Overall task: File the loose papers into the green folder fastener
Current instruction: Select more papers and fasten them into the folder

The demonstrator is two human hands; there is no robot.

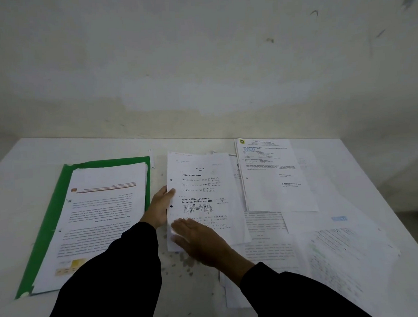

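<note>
The green folder [44,227] lies open at the left of the table with a stack of printed pages [105,218] on it, text upside down to me. In the middle lies a punched sheet with a drawing on it [204,182], on top of a few other sheets. My left hand [161,207] grips its left edge, thumb on top by the punch holes. My right hand [202,245] rests flat, fingers spread, on the sheet's lower left corner.
More loose papers cover the right half of the white table [21,164]: a letter with a yellow-green logo [273,177] at the back, pages of text [269,246] and a green-marked sheet [346,255] nearer. A small white strip [151,158] lies by the folder's far corner. A wall rises behind.
</note>
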